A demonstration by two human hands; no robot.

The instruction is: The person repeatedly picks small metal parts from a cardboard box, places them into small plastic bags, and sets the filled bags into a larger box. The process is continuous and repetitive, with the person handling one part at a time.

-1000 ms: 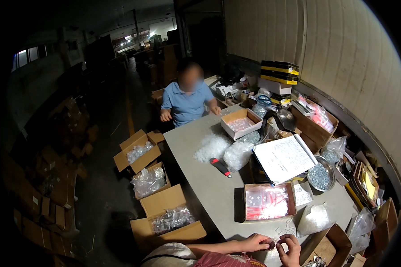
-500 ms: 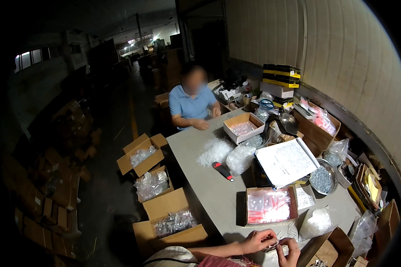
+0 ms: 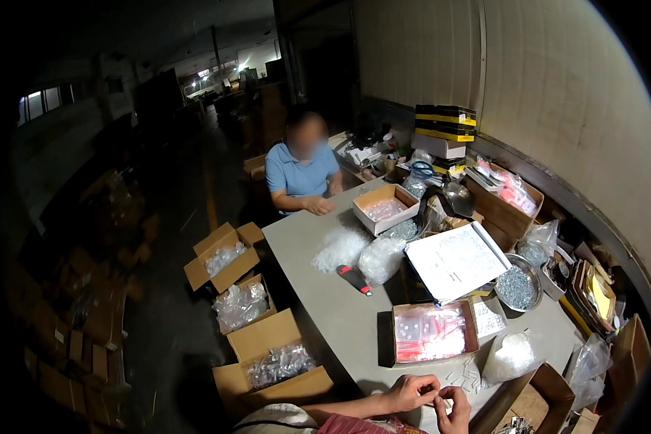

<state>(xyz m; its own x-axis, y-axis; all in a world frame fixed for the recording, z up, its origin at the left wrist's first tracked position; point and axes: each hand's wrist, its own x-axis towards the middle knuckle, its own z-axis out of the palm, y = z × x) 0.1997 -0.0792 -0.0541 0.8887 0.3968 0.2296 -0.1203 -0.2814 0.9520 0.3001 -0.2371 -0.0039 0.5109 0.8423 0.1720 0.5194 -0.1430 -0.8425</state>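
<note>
At the table's near edge, my left hand (image 3: 412,393) and my right hand (image 3: 453,411) meet, both with fingers pinched together. Whatever lies between the fingertips is too small to make out. Just beyond them, small pale slender pieces (image 3: 464,376) lie scattered on the grey tabletop (image 3: 318,289). A cardboard box (image 3: 472,325) of clear plastic bags with red edges stands past my left hand. To the right of the pieces is a clear bag of white small parts (image 3: 512,358).
A red-and-black cutter (image 3: 354,280) lies beside bags of clear parts. A clipboard with paper (image 3: 457,262) and a metal bowl of screws (image 3: 517,288) stand farther right. Across the table sits a person in a blue shirt (image 3: 296,177). Open cartons (image 3: 267,336) line the table's left side.
The whole view has shifted slightly, so things sit a little farther left. My hands stay together with fingers pinched; the pale bit seen between the fingertips before is now harder to see.
</note>
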